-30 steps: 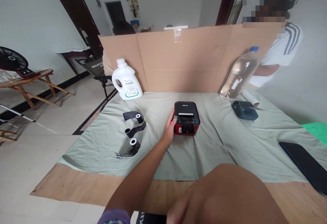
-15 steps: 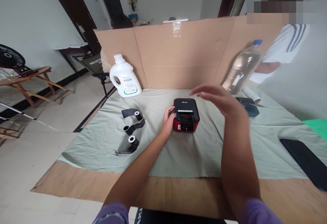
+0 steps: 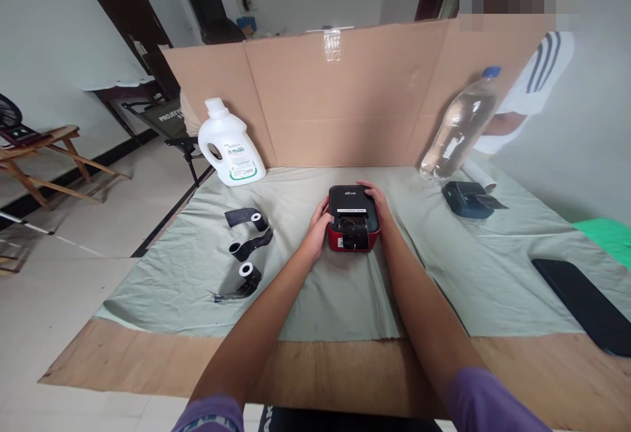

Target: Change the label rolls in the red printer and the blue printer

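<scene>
A small black and red label printer (image 3: 351,199) sits on the green cloth, with dark film showing in its front opening. My left hand (image 3: 317,229) grips its left side, thumb at the front left corner. Around the back right corner and right side wraps my right hand (image 3: 376,198); some of its fingers are hidden behind the printer. To the left lie three partly unrolled black film rolls: a far roll (image 3: 257,221), a middle roll (image 3: 239,250) and a near roll (image 3: 249,275).
A white detergent jug (image 3: 231,146) and a clear bottle (image 3: 461,129) lean near the cardboard screen (image 3: 340,103). At right are a dark box-shaped device (image 3: 463,200), a white roll (image 3: 479,173) and a black phone (image 3: 584,300). A person in white stands behind the screen.
My right hand has come down from above onto the printer's right side. My left hand stays on the left side. The whole view has shifted slightly.
</scene>
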A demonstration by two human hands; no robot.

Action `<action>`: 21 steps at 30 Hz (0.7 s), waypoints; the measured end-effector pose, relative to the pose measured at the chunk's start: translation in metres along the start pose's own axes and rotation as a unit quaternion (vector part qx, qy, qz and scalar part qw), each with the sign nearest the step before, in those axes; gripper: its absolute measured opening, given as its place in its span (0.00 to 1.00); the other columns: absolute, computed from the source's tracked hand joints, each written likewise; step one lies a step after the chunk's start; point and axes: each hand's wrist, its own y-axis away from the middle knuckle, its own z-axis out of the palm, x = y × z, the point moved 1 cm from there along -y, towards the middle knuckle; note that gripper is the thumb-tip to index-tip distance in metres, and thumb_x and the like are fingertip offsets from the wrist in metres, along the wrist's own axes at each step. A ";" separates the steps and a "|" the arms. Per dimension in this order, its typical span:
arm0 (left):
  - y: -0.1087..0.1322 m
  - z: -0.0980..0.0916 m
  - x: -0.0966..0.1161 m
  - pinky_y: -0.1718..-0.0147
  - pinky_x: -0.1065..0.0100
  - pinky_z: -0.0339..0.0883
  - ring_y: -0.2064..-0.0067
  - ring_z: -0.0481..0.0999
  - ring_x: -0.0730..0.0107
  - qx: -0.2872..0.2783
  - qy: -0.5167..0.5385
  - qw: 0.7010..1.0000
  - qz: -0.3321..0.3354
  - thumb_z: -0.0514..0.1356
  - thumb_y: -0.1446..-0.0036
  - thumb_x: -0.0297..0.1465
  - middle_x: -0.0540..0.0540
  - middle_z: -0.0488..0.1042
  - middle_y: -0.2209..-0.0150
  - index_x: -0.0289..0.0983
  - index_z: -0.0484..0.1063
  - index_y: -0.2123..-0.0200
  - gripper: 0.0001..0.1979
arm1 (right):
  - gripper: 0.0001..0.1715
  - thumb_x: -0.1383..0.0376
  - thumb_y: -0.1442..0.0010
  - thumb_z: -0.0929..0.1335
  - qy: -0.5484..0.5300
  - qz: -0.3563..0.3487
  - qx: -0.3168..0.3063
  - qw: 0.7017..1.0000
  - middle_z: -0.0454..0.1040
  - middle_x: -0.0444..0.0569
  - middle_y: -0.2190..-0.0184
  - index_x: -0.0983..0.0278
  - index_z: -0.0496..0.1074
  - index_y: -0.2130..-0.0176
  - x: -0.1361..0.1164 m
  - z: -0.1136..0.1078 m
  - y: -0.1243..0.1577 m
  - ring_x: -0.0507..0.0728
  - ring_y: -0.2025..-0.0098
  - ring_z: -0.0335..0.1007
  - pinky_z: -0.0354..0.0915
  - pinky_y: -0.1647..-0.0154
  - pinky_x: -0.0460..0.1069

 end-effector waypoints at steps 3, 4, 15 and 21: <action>-0.001 0.000 -0.001 0.32 0.53 0.57 0.32 0.64 0.52 -0.003 0.011 1.000 0.006 0.59 0.54 0.28 0.48 0.69 0.35 0.43 0.68 0.37 0.37 | 0.21 0.52 0.51 0.66 0.001 -0.003 0.006 1.000 0.79 0.50 0.55 0.60 0.77 0.61 0.004 0.000 0.000 0.63 0.46 0.70 0.65 0.43 0.55; -0.001 0.001 0.000 0.33 0.53 0.57 0.32 0.64 0.52 -0.003 0.011 1.000 0.006 0.59 0.54 0.28 0.48 0.69 0.35 0.42 0.68 0.37 0.37 | 0.22 0.51 0.51 0.66 -0.001 -0.001 0.008 1.000 0.79 0.50 0.54 0.60 0.77 0.60 0.006 0.000 0.000 0.63 0.46 0.70 0.65 0.43 0.54; 0.006 0.000 -0.008 0.31 0.55 0.53 0.31 0.63 0.53 0.012 -0.025 0.998 0.055 0.61 0.45 0.33 0.48 0.69 0.35 0.43 0.69 0.36 0.31 | 0.41 0.36 0.47 0.67 -0.067 0.031 -0.011 0.997 0.81 0.48 0.56 0.59 0.74 0.46 0.016 -0.001 0.005 0.60 0.50 0.77 0.71 0.47 0.53; 0.011 -0.005 -0.020 0.29 0.59 0.48 0.28 0.58 0.58 0.010 -0.067 0.988 0.139 0.56 0.35 0.46 0.46 0.66 0.32 0.40 0.71 0.37 0.27 | 0.46 0.30 0.45 0.61 -0.073 0.055 -0.002 0.996 0.81 0.46 0.60 0.59 0.73 0.45 0.027 0.000 -0.006 0.58 0.52 0.78 0.73 0.51 0.53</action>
